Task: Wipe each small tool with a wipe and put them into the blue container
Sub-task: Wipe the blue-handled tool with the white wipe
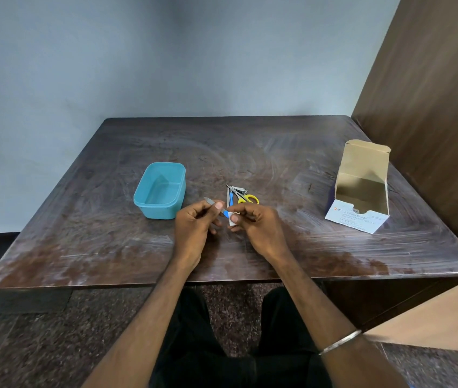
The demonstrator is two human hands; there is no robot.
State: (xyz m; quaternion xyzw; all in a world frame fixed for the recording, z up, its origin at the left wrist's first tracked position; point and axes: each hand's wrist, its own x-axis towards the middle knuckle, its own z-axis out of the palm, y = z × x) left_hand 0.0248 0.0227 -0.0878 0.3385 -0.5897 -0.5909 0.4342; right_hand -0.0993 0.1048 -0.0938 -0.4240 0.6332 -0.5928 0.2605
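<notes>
Left hand (194, 225): over the table's middle, toward the near edge, fingers curled, pinching a small tool (211, 203) between thumb and fingertips; the tool's grey metal end sticks out up and to the left, and a blue part shows between the two hands.
Right hand (258, 224): just beside the left, fingers curled, pinching a white wipe (232, 219) against the tool's blue end.
Container (160, 190): blue, open-topped, on the table left of centre, just beyond the left hand; nothing shows inside.
Other tools: a small pile at the table's centre, just beyond the hands, with yellow-handled scissors (247, 198), a nail clipper (238, 189) and a blue-handled piece (230, 198), touching one another.
Box (360, 191): open swab carton, lid flap raised, near the table's right edge, well apart from the pile.
Table (110, 242): dark wood, scuffed.
Bangle (339, 342): metal, on the right forearm.
</notes>
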